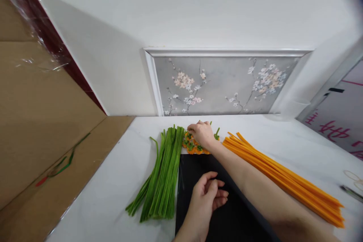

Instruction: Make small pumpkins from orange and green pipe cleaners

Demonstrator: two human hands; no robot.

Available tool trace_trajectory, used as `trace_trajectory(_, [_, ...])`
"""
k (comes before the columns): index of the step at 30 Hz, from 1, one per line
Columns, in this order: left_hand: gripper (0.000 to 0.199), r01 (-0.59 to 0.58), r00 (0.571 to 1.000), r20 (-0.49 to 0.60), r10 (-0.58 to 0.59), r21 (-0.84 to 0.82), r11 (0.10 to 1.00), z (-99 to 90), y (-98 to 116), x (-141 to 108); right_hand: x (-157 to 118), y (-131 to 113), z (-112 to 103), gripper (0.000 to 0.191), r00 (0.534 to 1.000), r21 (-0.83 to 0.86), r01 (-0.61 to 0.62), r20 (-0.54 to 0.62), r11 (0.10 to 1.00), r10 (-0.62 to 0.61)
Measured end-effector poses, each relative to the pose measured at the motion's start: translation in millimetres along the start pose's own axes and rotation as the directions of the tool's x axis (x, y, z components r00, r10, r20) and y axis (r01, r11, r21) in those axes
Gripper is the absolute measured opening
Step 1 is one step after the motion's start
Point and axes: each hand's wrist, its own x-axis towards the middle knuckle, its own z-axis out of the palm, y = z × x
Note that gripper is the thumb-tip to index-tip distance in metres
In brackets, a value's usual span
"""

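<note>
Orange pieces (190,149) (partly) behind right hand (203,133)

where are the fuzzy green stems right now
In the head view, the fuzzy green stems lie left of centre on the white table, beside the black sheet and the orange-and-green pieces at the right hand.

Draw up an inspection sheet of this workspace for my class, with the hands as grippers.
Surface: white tabletop, black sheet on it.
Materials: green stems, orange stems, small orange-and-green pieces between them.
Clutter: metal item at right edge, partly cut off.
Grippers: left hand empty, above sheet; right hand at pieces, grip unclear.
Cables: nothing seen.
Surroundings: cardboard left, floral wall panel behind.
</note>
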Motion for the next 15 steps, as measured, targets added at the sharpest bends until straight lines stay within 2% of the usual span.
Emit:
trace_trajectory(5, [0.037,-0.001,1.000,-0.001,0.001,0.005,1.000,0.0,1,-1,1,4,0,0.025,1.000,0.028,0.001,-0.030,1.000,0.000])
trace_trajectory(8, [0.034,0.008,1.000,-0.009,-0.008,0.010,1.000,0.8,2,-1,1,7,-14,0.029,0.996,0.087,0.001,-0.089,0.996,0.007])
trace_trajectory(11, [0.034,0.008,1.000,-0.021,-0.008,0.015,1.000,1.0,3,-1,-16,1,-48,0.027,0.986,0.171,0.012,-0.166,0.985,0.017])
trace_trajectory(14, [0.037,-0.004,1.000,-0.013,0.004,0.015,1.000,0.1,3,1,-67,-14,-98,0.026,0.967,0.285,0.079,-0.254,0.955,-0.004])
trace_trajectory(15, [0.037,-0.008,1.000,-0.010,0.008,0.014,1.000,-0.3,2,2,-89,-18,-115,0.025,0.945,0.414,0.166,-0.325,0.895,-0.025])
